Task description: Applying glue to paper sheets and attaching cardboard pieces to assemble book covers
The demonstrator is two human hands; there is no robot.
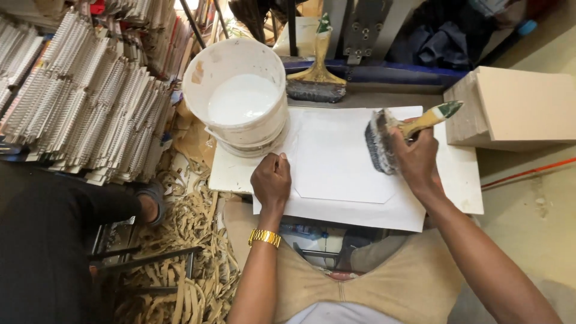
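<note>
My right hand (pixel 416 157) grips a wide paintbrush (pixel 384 139) with a wooden, green-tipped handle; its bristles rest on the right part of a white sheet with clipped corners (pixel 336 159). That sheet lies on a larger white board (pixel 462 180) over my knees. With fingers curled, my left hand (pixel 271 180) presses down on the sheet's left edge; a gold watch is on its wrist. A white bucket of white glue (pixel 240 96) stands at the board's far left corner.
A second wide brush (pixel 317 81) lies behind the board. A stack of beige boards (pixel 516 108) sits at the right. Piles of spiral-bound books (pixel 84 102) fill the left. Paper strips (pixel 192 240) litter the floor beside another person's sandalled foot (pixel 150 201).
</note>
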